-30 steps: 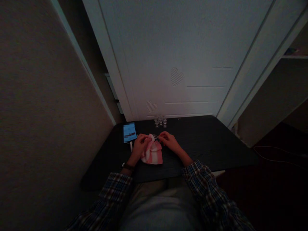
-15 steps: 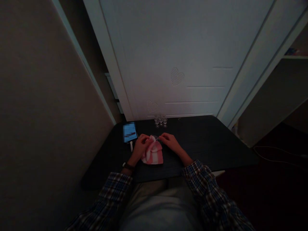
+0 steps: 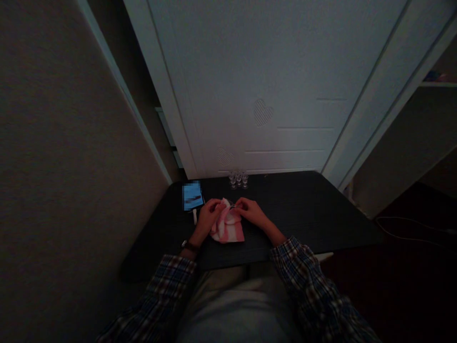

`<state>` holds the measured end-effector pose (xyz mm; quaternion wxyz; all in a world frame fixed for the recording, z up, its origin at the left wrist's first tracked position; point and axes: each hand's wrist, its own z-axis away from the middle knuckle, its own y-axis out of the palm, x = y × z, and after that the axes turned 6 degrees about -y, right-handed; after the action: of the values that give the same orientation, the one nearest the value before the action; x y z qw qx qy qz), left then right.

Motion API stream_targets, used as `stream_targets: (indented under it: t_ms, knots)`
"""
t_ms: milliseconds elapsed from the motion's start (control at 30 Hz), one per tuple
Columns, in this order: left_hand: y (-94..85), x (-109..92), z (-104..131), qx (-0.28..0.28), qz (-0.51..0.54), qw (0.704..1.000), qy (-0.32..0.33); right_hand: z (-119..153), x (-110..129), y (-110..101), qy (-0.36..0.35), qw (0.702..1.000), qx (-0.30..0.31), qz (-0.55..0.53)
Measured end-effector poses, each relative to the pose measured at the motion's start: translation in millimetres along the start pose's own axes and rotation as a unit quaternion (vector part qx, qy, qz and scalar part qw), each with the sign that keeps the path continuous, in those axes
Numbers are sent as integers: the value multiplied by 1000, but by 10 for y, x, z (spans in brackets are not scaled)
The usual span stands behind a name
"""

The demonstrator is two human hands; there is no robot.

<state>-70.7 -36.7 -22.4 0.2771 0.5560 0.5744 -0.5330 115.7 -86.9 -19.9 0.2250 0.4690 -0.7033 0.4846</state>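
A pink-and-white striped cloth (image 3: 231, 232) hangs bunched from my left hand (image 3: 211, 209), whose fingers are closed on its upper edge. Opposite it, my right hand (image 3: 247, 209) pinches a small clear, shiny piece (image 3: 232, 206), which looks like a small stemmed glass. Cloth and fingers cover much of that piece, and the cloth touches it. Both hands are close together over the middle of the dark table (image 3: 293, 209).
Several small clear stemmed glasses (image 3: 238, 180) stand grouped at the table's back edge. On the left lie a lit tablet or phone (image 3: 192, 196) and a small white stick-like object (image 3: 194, 216). A white panel (image 3: 285, 143) with heart patterns rises behind the table.
The cloth has shifted slightly to the right and its folds have changed near the fingers. Both hands keep nearly the same place and grip.
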Motion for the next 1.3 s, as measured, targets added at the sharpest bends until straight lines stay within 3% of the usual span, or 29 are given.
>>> stream_targets:
  t_ms: [267, 467, 700, 1033, 1300]
  knots:
    - [-3, 68, -26, 6, 50, 998, -35, -18, 0, -81, 25, 993, -106, -54]
    - [13, 50, -13, 54, 85, 994, -47, 5, 45, -35, 13, 993, -6, -121]
    - [48, -15, 30, 109, 75, 991, -32, -6, 11, -33, 31, 996, -31, -78]
    - [18, -13, 7, 37, 85, 995, -47, 30, 122, -27, -1, 991, 65, -116]
    - [19, -44, 32, 70, 89, 993, -41, 13, 72, -26, 5, 997, 14, -82]
